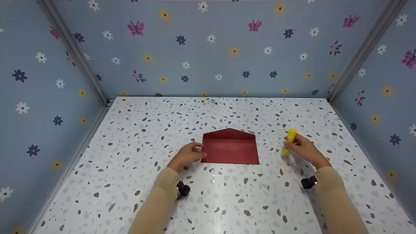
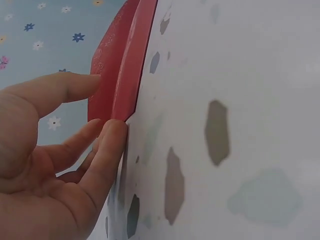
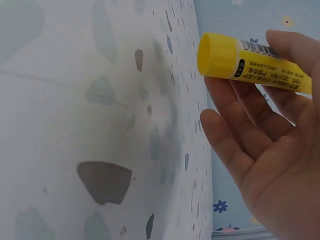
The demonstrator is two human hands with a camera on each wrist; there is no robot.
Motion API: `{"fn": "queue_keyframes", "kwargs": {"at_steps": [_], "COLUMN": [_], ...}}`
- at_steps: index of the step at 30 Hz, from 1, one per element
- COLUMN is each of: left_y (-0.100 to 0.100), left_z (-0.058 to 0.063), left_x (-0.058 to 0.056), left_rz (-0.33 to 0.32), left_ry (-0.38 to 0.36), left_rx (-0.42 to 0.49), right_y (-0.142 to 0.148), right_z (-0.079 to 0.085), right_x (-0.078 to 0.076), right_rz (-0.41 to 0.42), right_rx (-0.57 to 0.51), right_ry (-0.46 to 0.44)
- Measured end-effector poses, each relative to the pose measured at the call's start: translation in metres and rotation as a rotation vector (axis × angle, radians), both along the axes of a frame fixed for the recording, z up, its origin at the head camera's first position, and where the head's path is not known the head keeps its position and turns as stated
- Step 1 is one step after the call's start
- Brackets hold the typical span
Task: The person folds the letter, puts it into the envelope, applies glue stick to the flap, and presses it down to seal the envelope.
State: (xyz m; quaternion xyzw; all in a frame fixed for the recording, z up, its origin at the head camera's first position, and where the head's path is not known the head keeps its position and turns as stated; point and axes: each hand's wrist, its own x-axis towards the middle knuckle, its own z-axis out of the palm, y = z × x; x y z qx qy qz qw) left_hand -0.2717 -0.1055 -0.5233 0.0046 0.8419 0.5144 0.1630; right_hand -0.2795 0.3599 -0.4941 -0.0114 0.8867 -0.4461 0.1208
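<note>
A red paper envelope (image 1: 230, 151) lies on the speckled table, its pointed flap (image 1: 229, 133) unfolded toward the back. My left hand (image 1: 188, 155) is at the envelope's left edge. In the left wrist view, fingertips (image 2: 116, 131) touch the corner of the envelope (image 2: 131, 75), and the fingers are spread and only slightly bent. To the right of the envelope, my right hand (image 1: 305, 150) holds a yellow glue stick (image 1: 291, 136) between thumb and fingers, tilted and near the tabletop. Its yellow end and printed label show in the right wrist view, where the glue stick (image 3: 250, 60) is pinched.
The white speckled table (image 1: 156, 117) meets a blue flowered back panel (image 1: 211, 55) at its far edge. Similar panels stand on the left (image 1: 42, 113) and right (image 1: 383, 107), with grey posts (image 1: 78, 55) at the corners.
</note>
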Motion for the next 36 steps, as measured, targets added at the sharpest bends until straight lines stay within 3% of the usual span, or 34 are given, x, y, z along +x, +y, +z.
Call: {"fn": "queue_keyframes", "kwargs": {"at_steps": [5, 12, 20, 26, 32, 36], "left_y": [0.0, 0.005, 0.015, 0.025, 0.036, 0.045], "left_z": [0.004, 0.012, 0.023, 0.031, 0.039, 0.042], "left_x": [-0.001, -0.003, -0.002, 0.001, 0.006, 0.007], "left_rz": [-0.01, -0.098, -0.19, -0.257, -0.313, -0.368], "left_ry": [0.04, 0.225, 0.435, 0.516, 0.625, 0.701], "left_rx": [0.054, 0.126, 0.098, 0.104, 0.031, -0.019], "right_y": [-0.006, -0.02, -0.043, -0.055, -0.068, -0.08], "right_z": [0.001, 0.004, 0.001, -0.001, -0.001, 0.002], "right_x": [0.001, 0.004, 0.003, 0.003, 0.009, 0.012], "right_rz": [-0.005, 0.054, 0.104, 0.146, 0.221, 0.251], "right_rx": [-0.025, -0.065, -0.053, -0.042, -0.145, -0.151], "right_ry": [0.006, 0.028, 0.023, 0.034, 0.073, 0.092]}}
